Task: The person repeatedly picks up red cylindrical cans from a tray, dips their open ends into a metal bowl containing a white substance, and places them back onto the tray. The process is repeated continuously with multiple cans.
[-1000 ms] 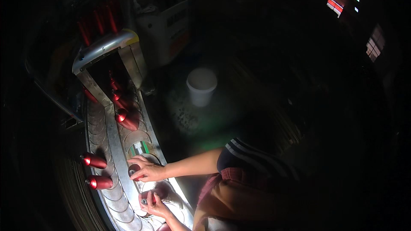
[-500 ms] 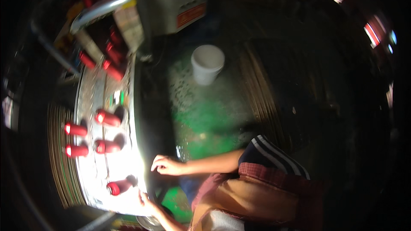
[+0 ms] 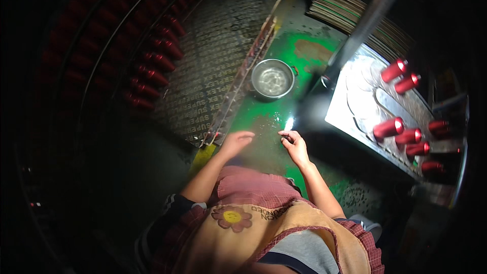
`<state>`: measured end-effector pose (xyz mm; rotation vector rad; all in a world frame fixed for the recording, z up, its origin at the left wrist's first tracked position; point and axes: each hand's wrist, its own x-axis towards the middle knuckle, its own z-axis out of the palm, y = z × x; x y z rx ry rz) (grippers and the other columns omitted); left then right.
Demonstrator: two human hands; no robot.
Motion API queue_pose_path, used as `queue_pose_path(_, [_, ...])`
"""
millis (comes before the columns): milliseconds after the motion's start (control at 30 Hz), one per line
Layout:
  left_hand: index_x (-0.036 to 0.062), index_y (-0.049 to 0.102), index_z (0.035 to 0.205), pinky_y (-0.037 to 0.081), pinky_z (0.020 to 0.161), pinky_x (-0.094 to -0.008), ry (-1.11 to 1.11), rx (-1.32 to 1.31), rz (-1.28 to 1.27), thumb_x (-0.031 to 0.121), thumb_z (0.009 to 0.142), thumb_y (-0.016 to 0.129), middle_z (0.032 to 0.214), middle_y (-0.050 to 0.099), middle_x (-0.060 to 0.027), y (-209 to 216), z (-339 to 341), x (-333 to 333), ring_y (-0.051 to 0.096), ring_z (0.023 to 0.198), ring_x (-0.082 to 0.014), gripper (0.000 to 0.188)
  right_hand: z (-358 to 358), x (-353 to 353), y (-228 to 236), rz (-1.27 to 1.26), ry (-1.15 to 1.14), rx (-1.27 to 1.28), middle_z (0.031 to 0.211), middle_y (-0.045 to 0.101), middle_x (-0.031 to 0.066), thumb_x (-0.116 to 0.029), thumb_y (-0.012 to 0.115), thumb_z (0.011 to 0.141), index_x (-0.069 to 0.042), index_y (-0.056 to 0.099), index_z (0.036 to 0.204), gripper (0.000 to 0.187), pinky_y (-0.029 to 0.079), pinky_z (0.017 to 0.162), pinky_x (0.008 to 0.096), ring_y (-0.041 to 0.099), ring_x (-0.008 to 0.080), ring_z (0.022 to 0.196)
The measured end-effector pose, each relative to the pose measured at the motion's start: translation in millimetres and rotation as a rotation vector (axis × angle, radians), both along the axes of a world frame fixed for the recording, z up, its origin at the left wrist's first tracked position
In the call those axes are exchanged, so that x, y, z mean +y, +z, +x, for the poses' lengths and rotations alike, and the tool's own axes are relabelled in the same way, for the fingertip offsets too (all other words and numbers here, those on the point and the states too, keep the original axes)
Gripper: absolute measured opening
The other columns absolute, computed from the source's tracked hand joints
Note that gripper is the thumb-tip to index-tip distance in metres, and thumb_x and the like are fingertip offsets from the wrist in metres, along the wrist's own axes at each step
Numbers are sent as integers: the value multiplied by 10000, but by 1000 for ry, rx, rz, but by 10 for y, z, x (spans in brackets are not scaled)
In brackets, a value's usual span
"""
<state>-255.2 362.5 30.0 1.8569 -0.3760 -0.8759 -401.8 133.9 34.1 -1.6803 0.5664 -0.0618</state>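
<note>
My left hand (image 3: 237, 143) hovers in front of my apron, fingers stretched out and a little blurred, nothing visible in it. It is nearest the edge of a dark printed board (image 3: 203, 78). Level with it, my right hand (image 3: 296, 148) has its fingers loosely bent and the thumb apart, with no object seen between them. Between and beyond the hands, a round metal basin (image 3: 272, 93) holding clear liquid rests on the green floor. To the right is a brightly lit metal table (image 3: 350, 94); several shiny red bottles (image 3: 388, 128) stand on it, out of my hands' touch.
Rows of red bottles (image 3: 161, 61) line curved racks at the left. A grey metal pole (image 3: 373, 12) slants over the table's far corner. Behind the table lies a stack of flat sheets (image 3: 345, 7). A whitish bucket (image 3: 373, 228) is partly hidden by my right side.
The view has swung left, so the lit table has passed from the left side to the right. Both hands are now away from it, before my body; the basin and racks have come into view.
</note>
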Motion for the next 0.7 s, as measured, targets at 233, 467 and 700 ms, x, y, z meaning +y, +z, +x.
queue_pose_path(233, [47,692,1195,492,765,-250,804,-217,153,66,878,701,966,707,-28,-298,1807,2476,619,857,-87,318,2348,1199,-107,-34,493,5,1168,635,143,-127,682,886,-119,678,1231,345,532,836,325,663,219,961])
queue_pose_path(467, [241,598,1351,322,1122,-515,938,-854,635,193,768,792,1509,381,-240,-422,3526,3429,403,1369,-354,617,4820,1861,118,-329,618,-315,1315,542,154,-107,677,817,-199,598,1336,533,532,916,394,568,344,1150])
queue_pose_path(700, [267,666,1271,383,1074,-476,904,-1007,751,225,756,821,1491,384,-237,-821,4067,3579,418,1332,-379,539,6990,2832,-484,-833,703,-427,1529,319,214,-218,719,804,-350,563,1372,603,394,1102,498,335,481,1352])
